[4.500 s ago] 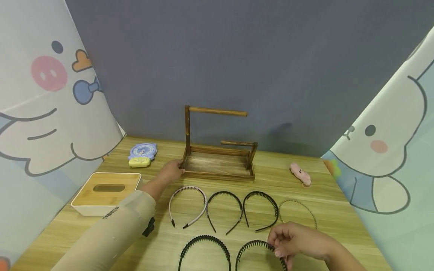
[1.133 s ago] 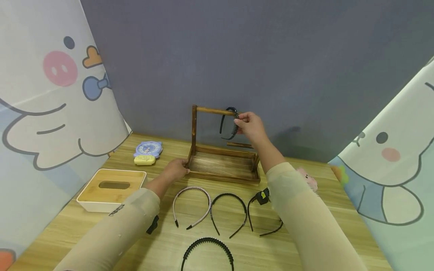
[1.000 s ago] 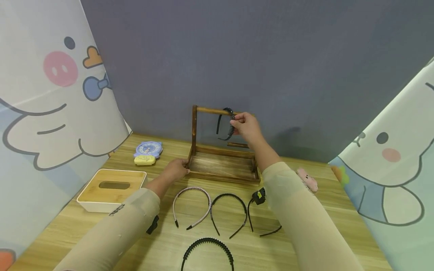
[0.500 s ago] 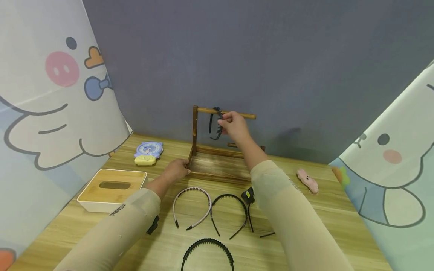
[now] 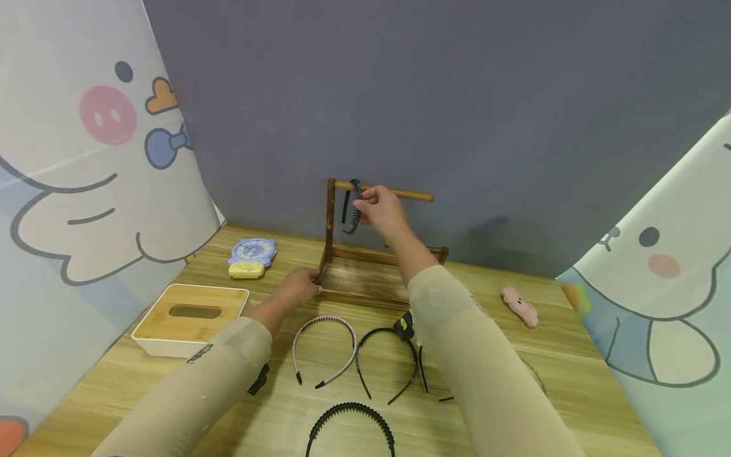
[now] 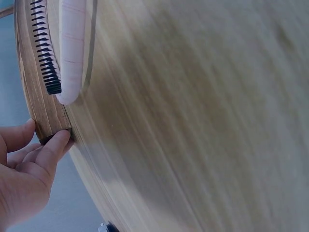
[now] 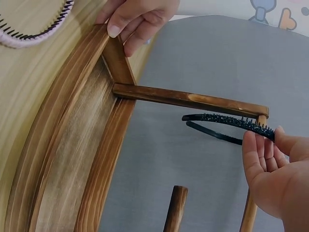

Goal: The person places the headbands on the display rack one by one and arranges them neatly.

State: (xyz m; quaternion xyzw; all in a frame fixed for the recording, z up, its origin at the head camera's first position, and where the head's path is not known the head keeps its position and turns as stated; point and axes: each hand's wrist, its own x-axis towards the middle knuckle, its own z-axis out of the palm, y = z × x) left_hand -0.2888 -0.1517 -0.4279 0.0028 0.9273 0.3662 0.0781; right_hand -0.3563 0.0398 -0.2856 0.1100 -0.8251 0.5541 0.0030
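A dark wooden rack (image 5: pixel 330 219) with a tray base and two bars stands at the back of the table. My left hand (image 5: pixel 297 287) grips its left end; the left wrist view has thumb and fingers (image 6: pixel 52 150) on either side of the corner. My right hand (image 5: pixel 384 211) pinches a black toothed headband (image 5: pixel 355 212), which is looped over the upper bar (image 5: pixel 411 195) near the upright post. In the right wrist view, the band's glittery outer side (image 7: pixel 217 118) shows beside the post. My right forearm hides part of the tray and the lower bar.
On the table lie a pink headband (image 5: pixel 351 346) and several dark ones, including a black toothed one (image 5: pixel 349 406) in front. A tissue box (image 5: pixel 165 317) with a wooden lid, a blue clock (image 5: pixel 251 251) and a yellow case (image 5: pixel 247 270) stand left. A pink plush clip (image 5: pixel 520 306) lies right.
My right hand picked the black headband up from the front of the table and brought it onto the upper bar, then slid it left towards the post. The left hand keeps its grip.
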